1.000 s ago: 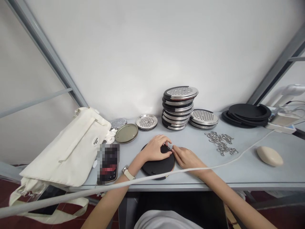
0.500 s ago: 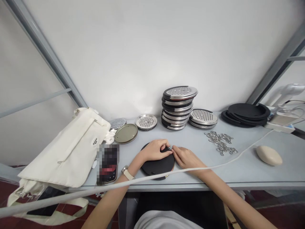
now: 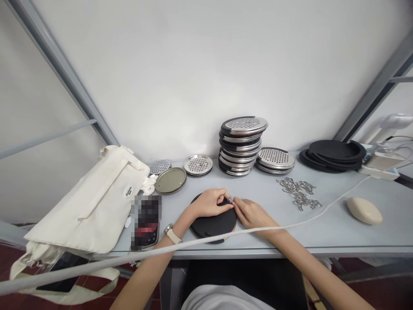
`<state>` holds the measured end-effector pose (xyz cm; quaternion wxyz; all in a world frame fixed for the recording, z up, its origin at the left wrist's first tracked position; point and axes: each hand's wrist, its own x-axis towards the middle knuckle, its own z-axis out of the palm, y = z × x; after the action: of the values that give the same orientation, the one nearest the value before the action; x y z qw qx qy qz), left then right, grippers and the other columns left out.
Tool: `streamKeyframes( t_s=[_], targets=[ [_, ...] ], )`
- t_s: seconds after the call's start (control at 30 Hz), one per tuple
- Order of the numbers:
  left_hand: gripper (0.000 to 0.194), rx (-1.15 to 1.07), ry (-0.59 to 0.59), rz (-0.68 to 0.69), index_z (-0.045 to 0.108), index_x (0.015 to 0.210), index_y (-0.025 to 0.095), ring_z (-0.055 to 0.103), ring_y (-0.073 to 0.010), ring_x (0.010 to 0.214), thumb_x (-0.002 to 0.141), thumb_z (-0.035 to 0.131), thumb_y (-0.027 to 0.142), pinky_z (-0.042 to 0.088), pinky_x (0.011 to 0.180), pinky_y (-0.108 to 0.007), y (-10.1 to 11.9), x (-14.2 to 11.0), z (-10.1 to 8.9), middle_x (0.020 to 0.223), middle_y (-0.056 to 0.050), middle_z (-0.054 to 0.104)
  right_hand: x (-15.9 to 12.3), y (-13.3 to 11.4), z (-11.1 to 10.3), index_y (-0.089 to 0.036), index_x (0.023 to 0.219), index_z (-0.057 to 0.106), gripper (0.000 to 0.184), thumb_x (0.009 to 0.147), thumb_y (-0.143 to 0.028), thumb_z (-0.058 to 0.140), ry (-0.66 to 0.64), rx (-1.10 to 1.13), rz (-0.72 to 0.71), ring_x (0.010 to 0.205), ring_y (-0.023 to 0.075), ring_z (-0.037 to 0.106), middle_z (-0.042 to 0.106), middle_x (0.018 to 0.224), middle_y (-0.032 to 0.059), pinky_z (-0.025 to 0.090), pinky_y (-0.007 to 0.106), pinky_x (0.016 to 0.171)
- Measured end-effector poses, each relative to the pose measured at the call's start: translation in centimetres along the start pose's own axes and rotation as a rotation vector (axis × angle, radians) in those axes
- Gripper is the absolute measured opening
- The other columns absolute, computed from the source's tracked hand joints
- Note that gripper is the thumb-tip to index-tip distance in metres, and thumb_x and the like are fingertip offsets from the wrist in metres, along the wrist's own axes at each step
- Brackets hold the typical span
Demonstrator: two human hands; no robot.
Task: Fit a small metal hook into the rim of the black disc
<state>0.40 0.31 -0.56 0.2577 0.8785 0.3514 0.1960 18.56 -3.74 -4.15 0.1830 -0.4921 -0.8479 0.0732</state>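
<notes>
We record a black disc (image 3: 213, 224) lying flat on the grey desk (image 3: 267, 189). The left hand (image 3: 211, 202) rests across its upper part, thumb and fingers curled about a small metal piece (image 3: 230, 200) near the rim; we cannot tell whether they grip it. The right hand (image 3: 253, 213) has its fingertips pinched on the same piece. We note loose metal clips (image 3: 300, 199) to the right, a tall stack of perforated discs (image 3: 241, 150) behind, and a white cable (image 3: 309, 222) crossing our view of the disc's near part.

The left hand (image 3: 211, 203) has lowered slightly.
</notes>
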Motion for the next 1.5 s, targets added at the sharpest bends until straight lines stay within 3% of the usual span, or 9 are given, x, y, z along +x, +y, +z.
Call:
streamKeyframes(
  t_s=[0.27, 0.97, 1.17, 1.4, 1.5],
  targets=[
    [0.024, 0.01, -0.002, -0.006, 0.051, 0.082, 0.017, 0.037, -0.0065, 0.055, 0.075, 0.053, 0.04, 0.029, 0.053, -0.019, -0.01, -0.02, 0.06, 0.059, 0.006, 0.04, 0.02, -0.23, -0.1, -0.02, 0.081, 0.042, 0.027, 0.09, -0.03, 0.018, 0.018, 0.102, 0.055, 0.056, 0.0119, 0.05, 0.054, 0.064, 0.0009, 0.032, 0.023, 0.055],
    [0.019, -0.006, -0.061, 0.0, 0.051, 0.078, 0.016, 0.038, -0.0063, 0.054, 0.078, 0.049, 0.035, 0.029, 0.053, -0.02, 0.63, -0.1, -0.29, 0.058, 0.005, 0.042, 0.09, 0.08, -0.01, -0.021, 0.076, 0.038, 0.023, 0.089, -0.03, 0.02, 0.15, 0.054, 0.143, 0.046, 0.0124, 0.046, 0.049, 0.054, -0.0014, 0.029, 0.023, 0.048],
    [0.02, -0.012, -0.044, 0.022, 0.05, 0.089, 0.018, 0.039, -0.0066, 0.053, 0.077, 0.051, 0.034, 0.029, 0.053, -0.02, 0.39, -0.07, -0.17, 0.058, 0.006, 0.043, 0.3, -0.05, 0.17, -0.02, 0.08, 0.039, 0.024, 0.09, -0.03, 0.019, 0.141, 0.011, 0.184, 0.046, 0.0127, 0.047, 0.052, 0.054, -0.0006, 0.027, 0.023, 0.047],
    [0.023, 0.01, -0.014, 0.014, 0.05, 0.092, 0.018, 0.039, -0.0075, 0.054, 0.076, 0.052, 0.034, 0.031, 0.054, -0.021, 0.22, -0.1, -0.01, 0.06, 0.006, 0.043, 0.43, -0.19, 0.47, -0.017, 0.085, 0.044, 0.021, 0.089, -0.024, 0.024, 0.048, -0.136, 0.011, 0.058, 0.0133, 0.052, 0.059, 0.066, 0.0047, 0.03, 0.023, 0.053],
    [0.021, 0.021, 0.042, 0.066, 0.05, 0.089, 0.018, 0.045, -0.0092, 0.064, 0.074, 0.055, 0.033, 0.036, 0.061, -0.022, 0.23, -0.1, 0.0, 0.072, 0.002, 0.049, 0.28, -0.04, 0.41, -0.018, 0.089, 0.045, 0.021, 0.089, -0.023, 0.024, 0.038, -0.094, 0.009, 0.058, 0.012, 0.051, 0.059, 0.068, 0.004, 0.031, 0.022, 0.053]
  ],
)
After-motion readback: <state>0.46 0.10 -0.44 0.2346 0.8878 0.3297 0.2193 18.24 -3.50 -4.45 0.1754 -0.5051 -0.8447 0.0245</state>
